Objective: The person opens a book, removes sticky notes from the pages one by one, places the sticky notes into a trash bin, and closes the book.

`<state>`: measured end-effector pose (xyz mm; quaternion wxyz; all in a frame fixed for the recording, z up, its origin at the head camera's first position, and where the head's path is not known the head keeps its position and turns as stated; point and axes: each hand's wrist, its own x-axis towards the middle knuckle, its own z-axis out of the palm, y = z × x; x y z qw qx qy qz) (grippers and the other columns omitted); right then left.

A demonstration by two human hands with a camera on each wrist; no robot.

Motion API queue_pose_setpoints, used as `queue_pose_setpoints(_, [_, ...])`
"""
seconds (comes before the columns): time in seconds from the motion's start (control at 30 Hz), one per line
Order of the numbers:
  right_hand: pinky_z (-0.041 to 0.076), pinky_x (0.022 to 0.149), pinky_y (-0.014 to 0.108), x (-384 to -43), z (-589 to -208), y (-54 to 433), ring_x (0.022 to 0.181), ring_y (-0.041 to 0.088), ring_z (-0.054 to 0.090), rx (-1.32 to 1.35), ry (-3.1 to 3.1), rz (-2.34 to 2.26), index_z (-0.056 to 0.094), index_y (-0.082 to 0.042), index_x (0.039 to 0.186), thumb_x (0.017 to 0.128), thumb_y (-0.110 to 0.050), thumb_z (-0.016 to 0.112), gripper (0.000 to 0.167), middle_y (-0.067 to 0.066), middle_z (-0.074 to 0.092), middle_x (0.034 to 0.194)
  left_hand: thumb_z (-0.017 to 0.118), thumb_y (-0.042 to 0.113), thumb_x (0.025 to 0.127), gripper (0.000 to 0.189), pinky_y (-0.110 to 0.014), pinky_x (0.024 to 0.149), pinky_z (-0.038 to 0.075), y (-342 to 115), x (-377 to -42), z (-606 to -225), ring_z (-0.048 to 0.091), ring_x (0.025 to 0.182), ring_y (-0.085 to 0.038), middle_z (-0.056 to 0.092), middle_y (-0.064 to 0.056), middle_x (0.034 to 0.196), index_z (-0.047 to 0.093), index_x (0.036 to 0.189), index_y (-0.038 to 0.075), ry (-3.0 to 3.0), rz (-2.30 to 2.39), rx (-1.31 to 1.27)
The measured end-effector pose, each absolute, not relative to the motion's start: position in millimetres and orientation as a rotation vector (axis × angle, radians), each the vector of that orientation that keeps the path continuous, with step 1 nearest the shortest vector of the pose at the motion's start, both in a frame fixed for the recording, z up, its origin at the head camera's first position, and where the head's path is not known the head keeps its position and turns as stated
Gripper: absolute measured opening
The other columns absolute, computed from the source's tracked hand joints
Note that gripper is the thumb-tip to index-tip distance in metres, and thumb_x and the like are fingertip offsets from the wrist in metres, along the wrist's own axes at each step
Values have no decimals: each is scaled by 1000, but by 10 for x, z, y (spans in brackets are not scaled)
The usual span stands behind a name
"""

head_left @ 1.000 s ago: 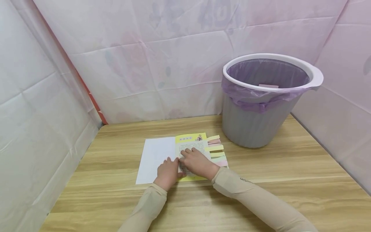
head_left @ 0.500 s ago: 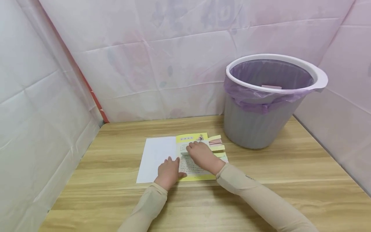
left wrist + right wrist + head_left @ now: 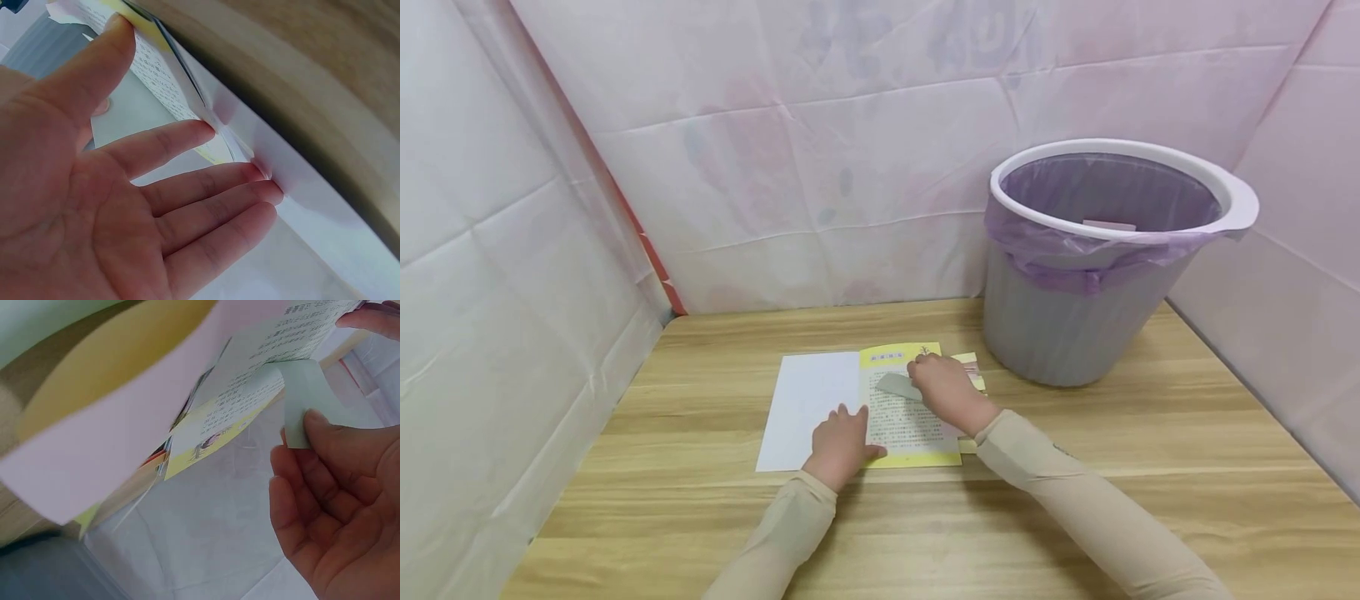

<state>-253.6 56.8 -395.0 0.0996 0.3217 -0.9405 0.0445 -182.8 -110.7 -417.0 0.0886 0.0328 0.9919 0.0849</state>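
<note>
An open book (image 3: 910, 429) lies on the wooden table, with a blank white left page (image 3: 805, 408) and a printed, yellow-bordered right page. My left hand (image 3: 837, 442) rests on it near the fold, fingers spread, the thumb on the printed page in the left wrist view. Between the thumb and fingers of my right hand (image 3: 951, 387) is the end of a pale green paper strip (image 3: 306, 394). The strip's other end meets the printed page in the right wrist view. Other paper strips (image 3: 972, 362) stick out from the book's right edge, partly hidden by my right hand; a pink strip (image 3: 125, 437) looms close in the right wrist view.
A grey bin (image 3: 1060, 317) with a white rim and purple liner stands at the back right of the table, a pinkish piece (image 3: 1108, 225) showing inside. Pale printed sheeting (image 3: 737, 183) hangs behind and at both sides.
My right hand has moved right and away from the fold, pulling the pale green strip into view across the printed page. My left hand has stayed at the fold.
</note>
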Motion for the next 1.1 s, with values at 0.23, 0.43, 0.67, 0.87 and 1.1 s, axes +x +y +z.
queue_pose_setpoints(0.23, [55, 62, 34, -2534, -3929, 609, 73, 24, 65, 875, -2806, 157, 68, 0, 89, 85, -2, 70, 5, 10, 67, 83, 76, 45, 78, 73, -51, 86, 50, -1095, -1830, -4164, 53, 117, -43, 51, -29, 133, 55, 134, 4, 2954, 264, 110])
queue_pose_setpoints(0.43, [54, 58, 33, -2552, -3915, 658, 72, 24, 65, 822, -2778, 137, 68, 0, 89, 80, 3, 73, 10, 10, 67, 83, 76, 45, 78, 73, -51, 87, 50, -1095, -1825, -4160, 52, 119, -43, 50, -30, 134, 54, 135, 5, 2955, 268, 116])
queue_pose_setpoints(0.67, [55, 60, 36, -2570, -3882, 688, 77, 28, 65, 781, -2784, 160, 69, 1, 96, 82, 3, 70, 13, 13, 67, 86, 76, 45, 78, 74, -51, 88, 49, -1094, -1813, -4145, 51, 120, -44, 49, -30, 135, 53, 135, 4, 2954, 278, 110])
queue_pose_setpoints(0.87, [56, 61, 38, -2576, -3884, 696, 79, 28, 65, 737, -2786, 163, 68, 3, 97, 86, -2, 68, 12, 13, 67, 88, 76, 44, 78, 73, -51, 86, 49, -1097, -1817, -4160, 53, 118, -42, 49, -30, 134, 54, 135, 4, 2952, 279, 104])
queue_pose_setpoints(1.1, [55, 56, 34, -2587, -3876, 711, 76, 26, 64, 690, -2771, 170, 67, 3, 93, 88, -4, 67, 8, 11, 64, 83, 75, 45, 79, 73, -51, 87, 49, -1105, -1821, -4174, 51, 119, -43, 48, -30, 135, 53, 136, 5, 2944, 275, 95])
